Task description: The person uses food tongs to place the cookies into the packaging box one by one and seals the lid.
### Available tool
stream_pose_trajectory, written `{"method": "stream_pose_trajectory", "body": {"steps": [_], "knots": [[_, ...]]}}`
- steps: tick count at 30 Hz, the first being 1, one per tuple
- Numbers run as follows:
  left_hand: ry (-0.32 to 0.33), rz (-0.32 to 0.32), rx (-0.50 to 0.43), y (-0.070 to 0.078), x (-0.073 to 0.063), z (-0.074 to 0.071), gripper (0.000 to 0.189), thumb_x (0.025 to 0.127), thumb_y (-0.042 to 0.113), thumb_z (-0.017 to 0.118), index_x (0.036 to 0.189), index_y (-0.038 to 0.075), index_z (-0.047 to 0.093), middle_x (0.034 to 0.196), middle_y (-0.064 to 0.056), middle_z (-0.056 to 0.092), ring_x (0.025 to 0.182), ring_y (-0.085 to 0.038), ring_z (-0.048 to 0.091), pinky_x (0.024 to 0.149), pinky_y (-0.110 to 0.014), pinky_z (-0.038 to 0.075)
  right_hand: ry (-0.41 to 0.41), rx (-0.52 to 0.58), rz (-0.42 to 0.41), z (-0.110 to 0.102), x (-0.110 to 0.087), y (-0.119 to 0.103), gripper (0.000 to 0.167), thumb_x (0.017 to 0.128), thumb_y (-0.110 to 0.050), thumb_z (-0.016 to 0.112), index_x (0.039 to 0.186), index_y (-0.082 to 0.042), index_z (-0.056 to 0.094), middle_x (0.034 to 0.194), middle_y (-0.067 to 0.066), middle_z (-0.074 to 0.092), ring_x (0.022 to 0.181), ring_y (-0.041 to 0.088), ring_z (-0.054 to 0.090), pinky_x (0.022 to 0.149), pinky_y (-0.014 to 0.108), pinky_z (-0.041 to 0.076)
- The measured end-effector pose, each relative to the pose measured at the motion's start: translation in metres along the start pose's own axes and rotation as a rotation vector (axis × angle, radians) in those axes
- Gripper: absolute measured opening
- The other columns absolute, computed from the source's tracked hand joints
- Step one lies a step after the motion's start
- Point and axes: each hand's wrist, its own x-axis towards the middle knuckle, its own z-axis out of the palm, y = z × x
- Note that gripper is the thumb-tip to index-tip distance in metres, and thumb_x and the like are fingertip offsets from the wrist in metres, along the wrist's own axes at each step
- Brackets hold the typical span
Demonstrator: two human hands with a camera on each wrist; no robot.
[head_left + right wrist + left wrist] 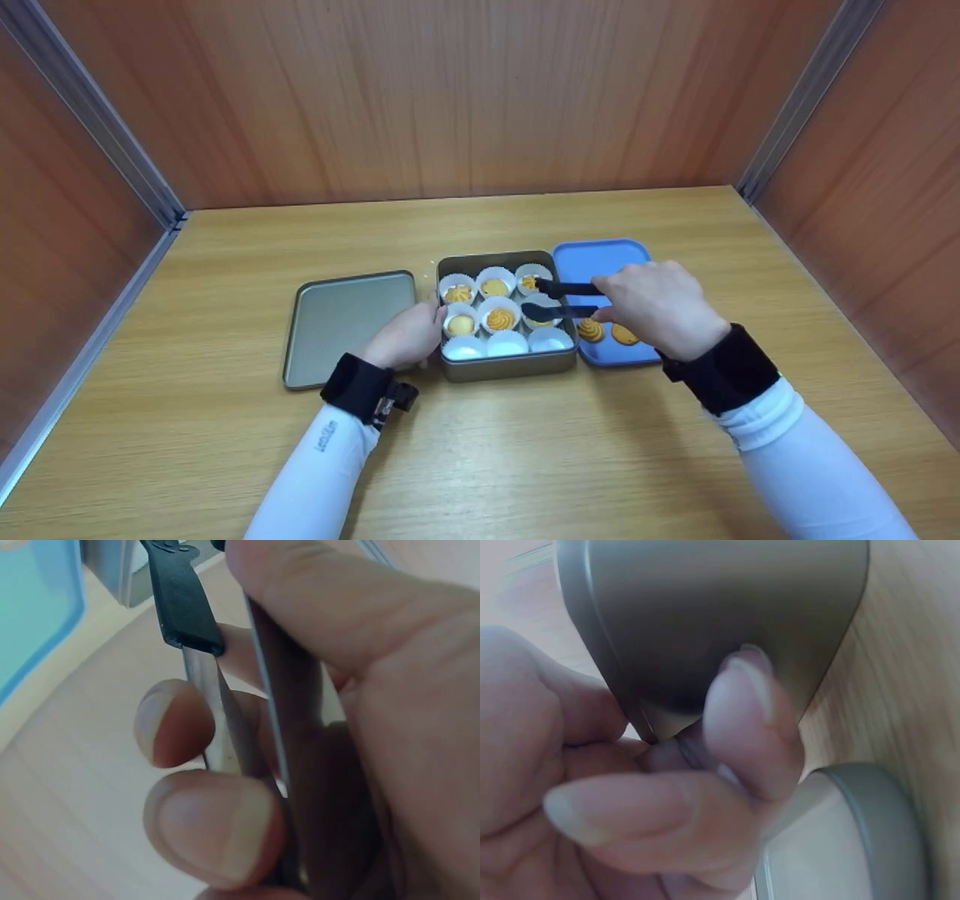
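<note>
A metal tin box (510,366) holds rows of white paper cups (508,343). Cookies sit in the back and middle rows, including a swirl cookie (500,319); the front row shows only white paper. My left hand (409,336) grips the tin's left wall, thumb at the rim and a fingertip against the outer side (705,607). With my right hand (656,304) I hold tongs (566,289), seen close up in the right wrist view (184,604). Their black tips are spread apart over the right-hand cups, one near the back-right cookie (529,282).
A blue tray (592,259) stands against the tin's right side, partly under my right hand, with a swirl cookie (590,330) and another round cookie (624,334) at its front. Left of the tin lies a flat metal lid (345,315). Wooden panels enclose the table.
</note>
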Motion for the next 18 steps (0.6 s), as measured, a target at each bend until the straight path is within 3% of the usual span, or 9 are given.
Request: {"method": "stream_pose_trajectory", "body": {"steps": [5, 8, 13, 18], "knots": [[0.008, 0.002, 0.006, -0.001, 0.001, 0.0, 0.059, 0.11, 0.029, 0.03, 0.157, -0.001, 0.011, 0.067, -0.011, 0.059, 0.045, -0.023, 0.055, 0.045, -0.03, 0.043, 0.023, 0.021, 0.014, -0.01, -0.003, 0.008, 0.033, 0.089, -0.04, 0.074, 0.092, -0.008, 0.066, 0.056, -0.001, 0.042, 0.046, 0.016, 0.039, 0.038, 0.029, 0.036], [0.011, 0.004, -0.001, -0.002, 0.001, 0.0, 0.059, 0.11, 0.029, 0.031, 0.157, 0.0, 0.012, 0.066, -0.011, 0.059, 0.045, -0.023, 0.056, 0.045, -0.03, 0.043, 0.012, 0.073, 0.045, -0.017, -0.009, 0.017, 0.037, 0.09, -0.04, 0.072, 0.106, -0.007, 0.07, 0.056, 0.0, 0.046, 0.046, 0.017, 0.041, 0.038, 0.03, 0.037], [0.007, -0.007, -0.009, 0.0, 0.0, -0.001, 0.06, 0.11, 0.03, 0.03, 0.157, 0.001, 0.01, 0.065, -0.009, 0.057, 0.046, -0.024, 0.056, 0.045, -0.03, 0.043, 0.018, 0.177, 0.103, -0.016, -0.025, 0.04, 0.051, 0.091, -0.04, 0.071, 0.129, -0.006, 0.066, 0.073, 0.009, 0.067, 0.053, 0.021, 0.057, 0.04, 0.032, 0.04], [0.012, 0.006, 0.008, 0.0, -0.002, -0.001, 0.059, 0.11, 0.03, 0.03, 0.157, -0.001, 0.012, 0.062, -0.008, 0.056, 0.046, -0.025, 0.057, 0.047, -0.031, 0.044, -0.032, 0.278, 0.166, 0.0, -0.042, 0.062, 0.053, 0.092, -0.04, 0.07, 0.129, -0.004, 0.064, 0.092, 0.016, 0.071, 0.058, 0.019, 0.054, 0.042, 0.031, 0.035]]}}
